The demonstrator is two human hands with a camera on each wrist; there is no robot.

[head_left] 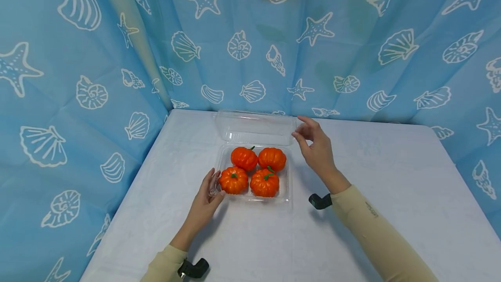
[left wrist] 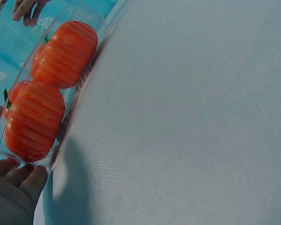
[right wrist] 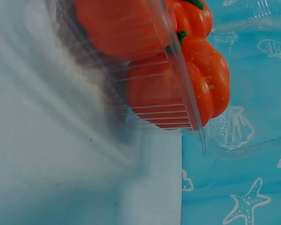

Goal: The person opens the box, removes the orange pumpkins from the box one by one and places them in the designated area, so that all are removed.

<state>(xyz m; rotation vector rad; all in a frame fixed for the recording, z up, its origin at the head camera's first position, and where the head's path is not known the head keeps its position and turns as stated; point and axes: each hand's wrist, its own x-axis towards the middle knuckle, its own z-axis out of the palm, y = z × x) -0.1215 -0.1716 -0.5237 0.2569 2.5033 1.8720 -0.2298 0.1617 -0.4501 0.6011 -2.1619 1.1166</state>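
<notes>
Several small orange pumpkins point(head_left: 233, 180) with green stems sit in two rows inside a clear plastic clamshell box point(head_left: 289, 186). Its hinged lid point(head_left: 254, 128) stands raised at the back. My left hand point(head_left: 202, 207) holds the box's left end, thumb at the front corner and fingers along the side; the left wrist view shows those fingertips point(left wrist: 32, 180) against the plastic. At the lid's right edge, my right hand point(head_left: 318, 151) pinches with thumb and index finger. The right wrist view shows the ribbed box wall point(right wrist: 164, 110) and pumpkins point(right wrist: 208, 75), with that hand out of sight.
The box stands on a white-covered table point(head_left: 391, 177), near its back edge. A blue curtain point(head_left: 242, 16) printed with shells and starfish hangs behind and along the left. Black wrist mounts point(head_left: 320, 201) stick out from both sleeves.
</notes>
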